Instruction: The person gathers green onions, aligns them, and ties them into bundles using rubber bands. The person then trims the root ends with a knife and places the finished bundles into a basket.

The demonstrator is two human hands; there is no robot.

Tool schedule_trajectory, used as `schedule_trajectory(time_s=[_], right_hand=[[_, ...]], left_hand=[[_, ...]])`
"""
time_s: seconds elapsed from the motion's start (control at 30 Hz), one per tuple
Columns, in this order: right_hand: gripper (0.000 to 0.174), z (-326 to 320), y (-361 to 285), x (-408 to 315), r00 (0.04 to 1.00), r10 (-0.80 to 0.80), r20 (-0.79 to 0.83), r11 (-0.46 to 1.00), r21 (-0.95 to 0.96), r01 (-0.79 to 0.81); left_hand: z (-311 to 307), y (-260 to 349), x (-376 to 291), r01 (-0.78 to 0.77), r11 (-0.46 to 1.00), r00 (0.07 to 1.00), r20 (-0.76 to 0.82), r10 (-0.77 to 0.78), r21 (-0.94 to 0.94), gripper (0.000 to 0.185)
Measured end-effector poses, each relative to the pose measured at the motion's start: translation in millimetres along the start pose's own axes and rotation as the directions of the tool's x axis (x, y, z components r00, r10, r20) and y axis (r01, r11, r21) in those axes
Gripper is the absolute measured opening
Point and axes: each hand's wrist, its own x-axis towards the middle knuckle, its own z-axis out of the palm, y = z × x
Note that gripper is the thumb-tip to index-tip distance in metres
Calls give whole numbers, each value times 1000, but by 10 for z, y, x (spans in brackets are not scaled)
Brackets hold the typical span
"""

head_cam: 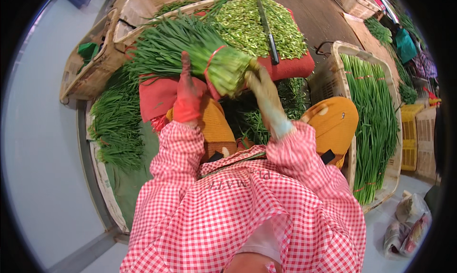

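Note:
A bundle of green garlic chives [182,48], tied with a red band [214,59], lies across a red cloth-covered surface [285,67]. My left hand [187,91], in a red glove, supports the bundle from below and in front, its fingers partly hidden. My right hand [262,89], in a stained pale glove and blurred, is at the cut stem ends; whether it grips them I cannot tell. Behind the bundle a knife with a black handle [273,50] lies on a heap of chopped stem pieces [241,27].
At the right stands a plastic crate [394,159] of banded chives [375,123]. Loose chives [117,119] lie at the left beside a crate [89,76]. Another crate [142,9] stands behind the bundle. My knees, under orange-brown covers [332,126], flank more greens.

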Motion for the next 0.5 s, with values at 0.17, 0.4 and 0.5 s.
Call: schedule_trajectory(time_s=[0.17, 0.4, 0.5], right_hand=[[48, -25, -335, -234, 915, -403, -17, 849, -379, 367], [33, 333, -206, -798, 522, 222, 823, 240, -565, 789], [48, 147, -205, -757, 644, -579, 500, 448, -465, 763]], left_hand=[[-25, 36, 43, -256, 960, 939, 208, 274, -111, 54], [-283, 179, 26, -241, 932, 802, 486, 348, -270, 49], [-369, 174, 35, -484, 852, 859, 81, 506, -200, 62]])
